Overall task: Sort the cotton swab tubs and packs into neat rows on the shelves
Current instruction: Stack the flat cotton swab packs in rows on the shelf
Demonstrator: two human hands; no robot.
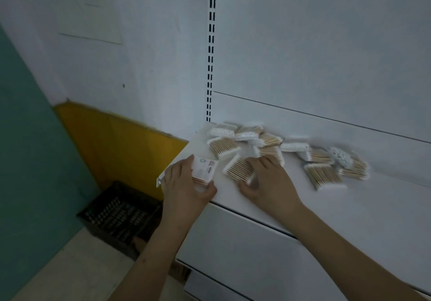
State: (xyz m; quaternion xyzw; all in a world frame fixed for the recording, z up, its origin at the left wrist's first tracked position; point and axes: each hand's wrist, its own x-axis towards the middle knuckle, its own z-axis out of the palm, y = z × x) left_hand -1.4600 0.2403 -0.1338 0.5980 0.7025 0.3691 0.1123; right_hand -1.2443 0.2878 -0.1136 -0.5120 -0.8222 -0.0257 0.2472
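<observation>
Fingers and thumb of the left hand (184, 184) curl round a small stack of cotton swab packs (205, 170) at the near left corner of the white shelf (349, 207); the top pack lies label side up, with wooden sticks showing under it by the thumb. Just to its right, the right hand (268, 179) lies over the near end of a single swab pack (239, 169), fingers bent down onto it and thumb stretched along the shelf beneath; whether it truly grips the pack or only presses on it, I cannot tell.

Beyond the hands, a loose heap of swab packs (247, 137) lies jumbled against the back panel (326, 55), some flat, some tilted and overlapping. A second scatter of packs (331, 163) spreads to the right, apart from the right hand, blurred at its edges.

A slotted shelf upright (211, 44) runs up the back panel above the shelf's left end. Left of the shelf, lower down, a dark plastic crate (116, 214) sits on the floor before a yellow board (112, 142), beside a teal wall (25, 149).
</observation>
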